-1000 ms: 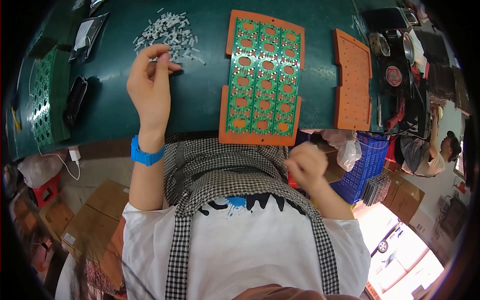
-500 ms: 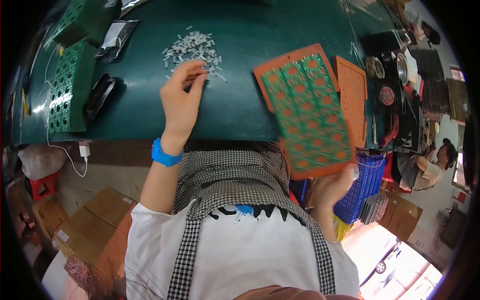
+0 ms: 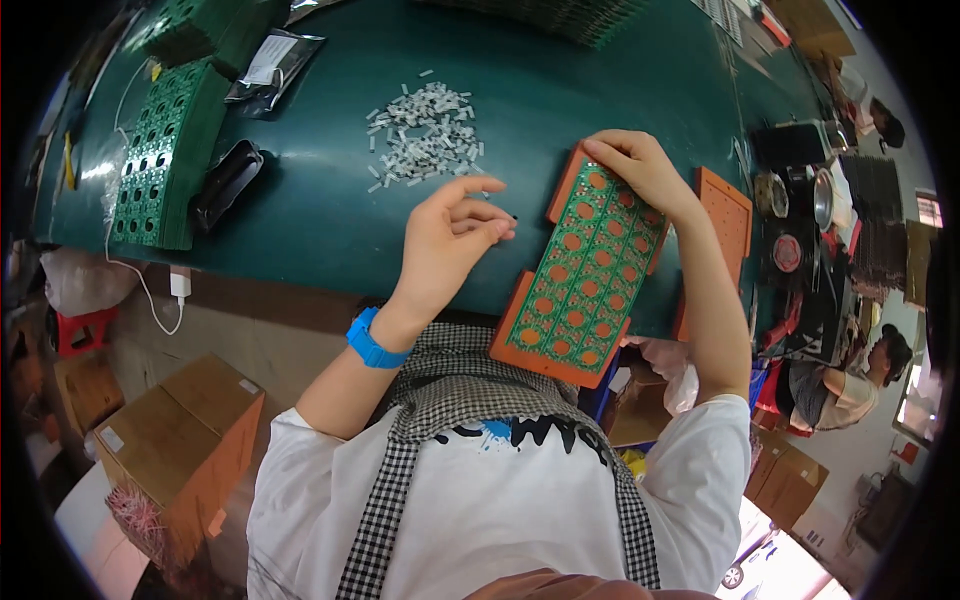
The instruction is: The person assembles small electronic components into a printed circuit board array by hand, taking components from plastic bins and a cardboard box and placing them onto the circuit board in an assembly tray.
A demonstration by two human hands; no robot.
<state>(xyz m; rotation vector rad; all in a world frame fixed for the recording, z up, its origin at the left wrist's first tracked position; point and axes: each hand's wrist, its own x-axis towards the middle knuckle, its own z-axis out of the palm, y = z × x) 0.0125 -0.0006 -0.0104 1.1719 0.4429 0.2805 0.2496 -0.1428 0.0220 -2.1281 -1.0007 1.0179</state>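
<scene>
A green circuit board panel (image 3: 587, 277) with rows of round openings lies in an orange-brown tray (image 3: 560, 368), tilted at the table's front edge. My right hand (image 3: 648, 172) grips the far end of the tray and board, thumb on top. Left of it, my left hand (image 3: 452, 245) hovers over the table with its fingers curled and pinched. A tiny dark bit shows at those fingertips, too small to name. Just beyond that hand is a loose pile of small whitish parts (image 3: 425, 135).
A second orange-brown tray (image 3: 727, 215) lies to the right. Stacked green boards (image 3: 160, 165), a black open pouch (image 3: 228, 185) and a labelled dark bag (image 3: 275, 72) are at the left. Another person (image 3: 850, 375) sits far right. Cardboard boxes (image 3: 180, 430) stand on the floor at lower left.
My right hand has gone from the near end of the tray to its far end, and the tray now slants the other way. My left hand has drawn back from the pile of small parts.
</scene>
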